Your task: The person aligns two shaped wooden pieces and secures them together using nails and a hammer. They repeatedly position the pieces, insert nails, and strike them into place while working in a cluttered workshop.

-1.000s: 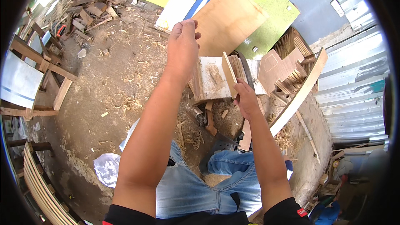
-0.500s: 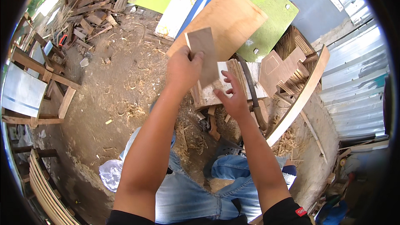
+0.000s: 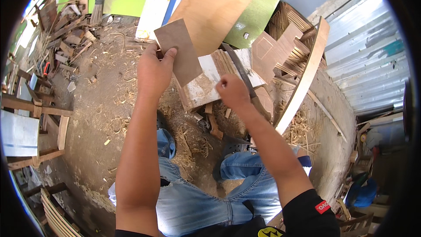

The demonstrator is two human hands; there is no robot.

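Observation:
My left hand [image 3: 155, 71] grips a thin brown rectangular wooden board [image 3: 179, 52] by its left edge, thumb on its face, holding it tilted above the work bench. My right hand [image 3: 233, 91] is curled into a fist to the right of the board, apart from it; whatever may be inside the fingers is hidden. Below both hands is a low bench with a worn white top [image 3: 199, 88] and a wooden strip [image 3: 222, 62] on it. A machete [image 3: 240, 68] with a dark blade and brown handle lies along the bench, beside my right hand.
A curved wooden plank [image 3: 302, 81] leans at the right, by a cut plywood piece [image 3: 274, 50]. Large sheets, including a plywood sheet [image 3: 215, 11], stand at the back. Scrap wood [image 3: 66, 35] and a broom [image 3: 97, 8] are at the far left. Shavings litter the floor [image 3: 105, 105].
My left hand has moved left in the picture with the board. My right hand has gone from spread fingers to a fist. The whole view has shifted.

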